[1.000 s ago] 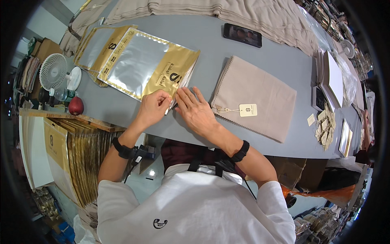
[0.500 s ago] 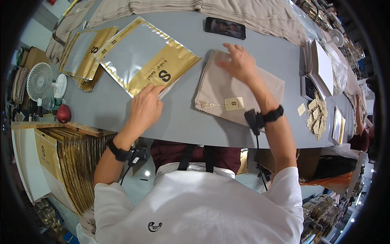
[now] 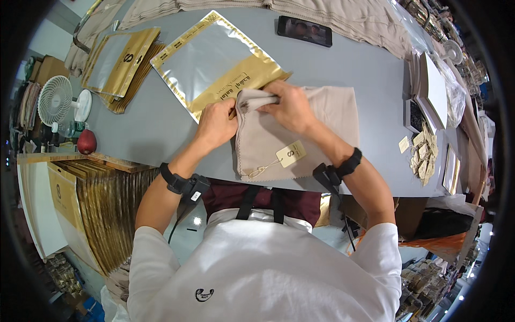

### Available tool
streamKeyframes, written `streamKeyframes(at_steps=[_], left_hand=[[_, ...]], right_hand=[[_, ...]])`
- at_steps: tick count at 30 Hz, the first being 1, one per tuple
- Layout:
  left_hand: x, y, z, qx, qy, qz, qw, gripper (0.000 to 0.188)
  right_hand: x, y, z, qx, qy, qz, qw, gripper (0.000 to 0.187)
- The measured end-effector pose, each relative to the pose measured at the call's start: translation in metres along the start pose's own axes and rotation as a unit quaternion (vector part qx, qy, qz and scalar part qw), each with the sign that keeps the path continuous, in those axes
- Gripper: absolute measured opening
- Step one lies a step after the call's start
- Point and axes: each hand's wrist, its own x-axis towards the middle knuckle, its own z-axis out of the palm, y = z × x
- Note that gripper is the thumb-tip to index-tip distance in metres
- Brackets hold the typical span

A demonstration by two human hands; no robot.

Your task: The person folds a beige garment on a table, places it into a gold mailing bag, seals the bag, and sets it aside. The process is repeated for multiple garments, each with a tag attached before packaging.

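A folded beige cloth [image 3: 316,134] with a stitched edge lies before me, and a cream hang tag [image 3: 291,154] on a string rests on it. Its far left corner is raised and bent over. My right hand [image 3: 292,110] pinches that raised edge, fingertips close to the bag's opening. Flat beyond the cloth is a clear and gold plastic bag [image 3: 206,59], its near edge lifted a little. My left hand [image 3: 216,124] is closed on the bag's near edge, next to the cloth's left side. The fingertips of both hands are partly hidden.
A stack of gold bags [image 3: 120,67] lies at the far left, by a white fan [image 3: 54,100] and a dark red object [image 3: 87,141]. A phone [image 3: 304,31] lies at the back. Loose tags [image 3: 424,155] and white boards [image 3: 432,91] are at the right.
My right hand has come left and nearer, drawing the cloth left up to the bag and bending its corner over. The bag and my left hand have shifted slightly right.
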Motion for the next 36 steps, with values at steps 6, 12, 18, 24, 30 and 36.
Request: streamKeyframes(at_steps=[6,12,18,24,30,36], left_hand=[[-0.030,-0.001,0.009,-0.130,0.245,0.077,0.958,0.013],[-0.038,-0.004,0.008,-0.071,0.237,0.179,0.952,0.018],[-0.054,-0.010,0.002,-0.001,0.232,0.158,0.960,0.022],[-0.063,-0.019,0.003,-0.015,0.259,0.105,0.960,0.018],[-0.069,-0.023,0.009,0.050,0.327,0.209,0.920,0.017],[-0.086,0.011,0.004,-0.070,0.131,0.150,0.977,0.009]], right_hand=[[-0.010,-0.021,0.016,-0.288,0.058,-0.067,0.954,0.046],[-0.025,-0.018,0.036,-0.179,0.003,-0.308,0.934,0.041],[0.002,-0.011,0.047,-0.141,-0.042,-0.017,0.989,0.033],[0.007,-0.028,0.043,-0.061,-0.105,-0.060,0.991,0.046],[0.013,-0.033,0.051,-0.054,-0.141,-0.026,0.988,0.057],[0.005,-0.017,0.064,-0.044,-0.041,-0.081,0.995,0.046]])
